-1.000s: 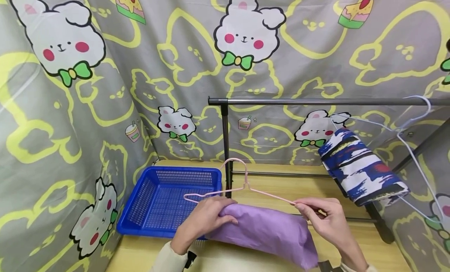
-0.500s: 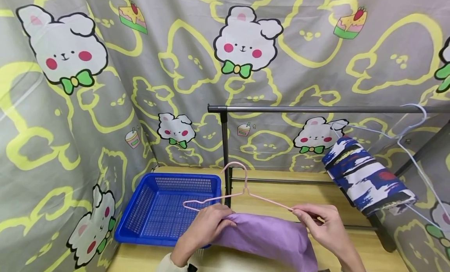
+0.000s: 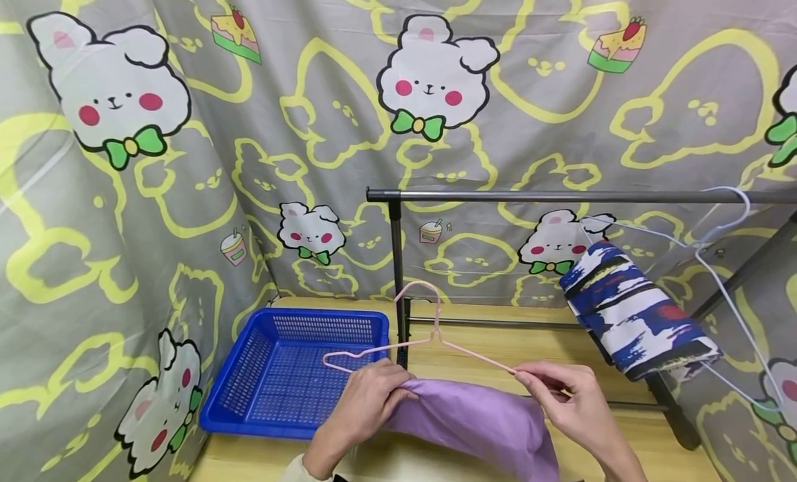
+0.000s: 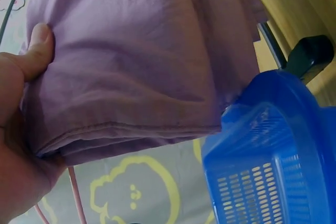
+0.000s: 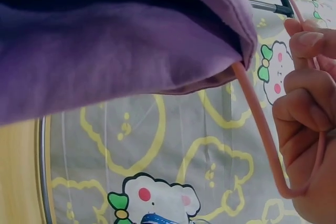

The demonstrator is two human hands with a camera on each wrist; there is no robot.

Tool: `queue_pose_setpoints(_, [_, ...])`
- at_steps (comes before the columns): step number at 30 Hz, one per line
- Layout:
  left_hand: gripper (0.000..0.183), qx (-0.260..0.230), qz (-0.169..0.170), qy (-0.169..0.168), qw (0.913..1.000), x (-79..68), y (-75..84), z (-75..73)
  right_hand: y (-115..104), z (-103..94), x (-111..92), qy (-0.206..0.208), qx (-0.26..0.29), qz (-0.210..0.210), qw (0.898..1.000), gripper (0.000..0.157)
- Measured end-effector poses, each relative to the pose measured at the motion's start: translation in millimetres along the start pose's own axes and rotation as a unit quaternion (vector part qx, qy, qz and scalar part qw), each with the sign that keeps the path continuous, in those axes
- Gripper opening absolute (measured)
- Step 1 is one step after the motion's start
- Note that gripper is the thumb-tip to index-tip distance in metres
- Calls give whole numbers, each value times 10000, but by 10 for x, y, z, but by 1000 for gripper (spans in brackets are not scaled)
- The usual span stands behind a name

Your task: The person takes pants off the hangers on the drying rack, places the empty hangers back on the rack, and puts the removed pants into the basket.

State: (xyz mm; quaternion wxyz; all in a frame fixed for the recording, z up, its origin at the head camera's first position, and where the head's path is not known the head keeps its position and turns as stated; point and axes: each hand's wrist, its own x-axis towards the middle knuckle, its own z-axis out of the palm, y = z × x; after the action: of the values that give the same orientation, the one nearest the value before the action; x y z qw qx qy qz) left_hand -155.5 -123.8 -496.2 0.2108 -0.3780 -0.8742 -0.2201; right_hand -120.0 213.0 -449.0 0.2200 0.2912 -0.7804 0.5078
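The left hand [image 3: 367, 402] grasps the purple cloth [image 3: 473, 423] near its upper edge, thumb on the outer face and the other fingers going behind it. The right hand [image 3: 573, 399] has its fingers curled round the right end of the pink hanger [image 3: 435, 335], thumb against the wire. The cloth lies between the two hands, folded over the hanger's bottom bar and sagging below it; in the right wrist view the bar runs into the fold. The hanger's hook points up, and its left end sticks out beyond the left hand.

Past the left hand, the blue basket [image 3: 292, 385] sits on the table [image 3: 233, 461], its slotted floor showing. Farther off to the right, a patterned cloth [image 3: 635, 312] hangs over a pale hanger [image 3: 722, 229], hooked on the rack [image 3: 498, 196]. A rabbit-print curtain [image 3: 349, 178] stands behind.
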Motion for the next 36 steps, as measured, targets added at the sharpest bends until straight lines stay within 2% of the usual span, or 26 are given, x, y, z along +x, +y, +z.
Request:
queue_pose_setpoints(6, [10,25,-65,70,10000,18,13,-12,-7,-7,-1,-239,42,108,9996,39])
queue_pose_setpoints(13, [8,14,169,276,9995,30,36,11,29,-34,0,-114,172,-456,9987,47])
queue_pose_setpoints(18, [7,31,213,399,9990,58,66,-7,37,-57,-5,11,-23,-623,9981,48])
queue_pose_setpoints(21, [9,-32,191,438,9989,76,79,-25,27,-63,-4,71,-219,-812,9964,43])
queue_pose_setpoints(25, [12,-126,181,501,9985,91,91,-45,13,-55,13,85,-284,-1087,9936,23])
queue_pose_setpoints(28, [12,-85,228,550,9982,92,108,-51,19,-43,12,61,-304,-1180,9925,16])
queue_pose_setpoints(36, [12,257,424,867,9950,94,121,-70,10,4,4,-91,-456,-1171,9920,16])
